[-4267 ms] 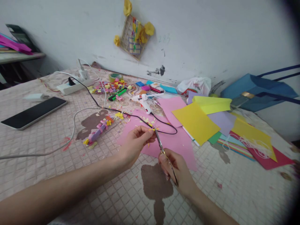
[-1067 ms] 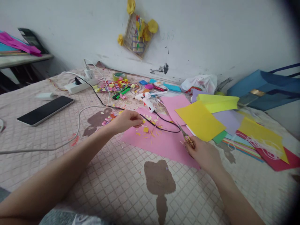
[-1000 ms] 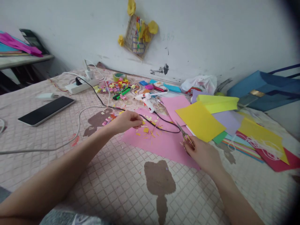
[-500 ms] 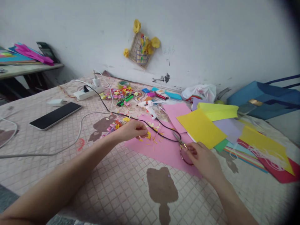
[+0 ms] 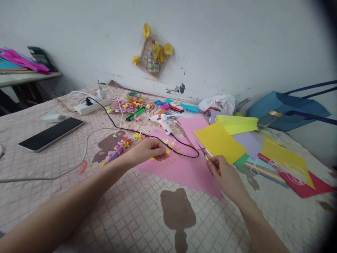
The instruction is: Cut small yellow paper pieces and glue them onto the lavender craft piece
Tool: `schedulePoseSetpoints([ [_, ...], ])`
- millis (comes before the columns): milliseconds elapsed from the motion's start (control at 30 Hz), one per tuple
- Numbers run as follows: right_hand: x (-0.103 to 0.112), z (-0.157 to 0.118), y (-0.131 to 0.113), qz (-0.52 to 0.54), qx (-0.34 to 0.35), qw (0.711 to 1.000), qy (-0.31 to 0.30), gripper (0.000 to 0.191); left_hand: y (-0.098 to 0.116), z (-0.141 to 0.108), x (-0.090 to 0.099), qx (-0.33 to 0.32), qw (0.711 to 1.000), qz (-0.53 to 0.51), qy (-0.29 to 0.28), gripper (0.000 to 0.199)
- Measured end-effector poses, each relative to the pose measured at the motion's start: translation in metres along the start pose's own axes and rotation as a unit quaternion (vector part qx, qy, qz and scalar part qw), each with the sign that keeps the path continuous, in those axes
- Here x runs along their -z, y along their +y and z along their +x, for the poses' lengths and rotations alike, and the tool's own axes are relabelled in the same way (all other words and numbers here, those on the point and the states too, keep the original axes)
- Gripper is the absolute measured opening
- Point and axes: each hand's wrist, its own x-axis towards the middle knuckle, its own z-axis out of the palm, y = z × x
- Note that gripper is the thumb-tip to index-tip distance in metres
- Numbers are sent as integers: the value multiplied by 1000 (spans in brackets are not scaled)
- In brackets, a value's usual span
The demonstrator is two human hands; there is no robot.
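Note:
My left hand (image 5: 150,151) is closed in a pinch over the pink sheet (image 5: 184,172), beside small yellow scraps (image 5: 170,160); what its fingers hold is hidden. My right hand (image 5: 222,172) grips a pair of scissors (image 5: 207,158) by the handles, over the right part of the pink sheet, blades pointing up and left. A white glue gun (image 5: 163,123) lies beyond my hands, and its black cord (image 5: 193,154) loops between them. A strip of purple, pink and orange paper pieces (image 5: 118,149) lies beside my left forearm.
Yellow sheets (image 5: 219,140) and other coloured papers lie at the right, near a blue bag (image 5: 286,109). At the left are a black phone (image 5: 52,133), a white power strip (image 5: 91,105) and a grey cable (image 5: 88,140). Paper flowers (image 5: 127,105) and a green cutter (image 5: 135,114) lie farther back.
The view has shifted right. The scissors in my right hand have turned, and their handle loops show less. The yellow piece at my left fingertips is less visible.

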Motion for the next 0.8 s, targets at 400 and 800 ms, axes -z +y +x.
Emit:
schedulePoseSetpoints([
  [400, -13, -48, -80, 358, 73, 906, -214, 41, -3, -8, -21, -43, 991, -129, -11, 16],
  [800, -19, -51, -84, 365, 15, 905, -217, 48, 0, -12, -33, -59, 984, -169, 18, 17],
])
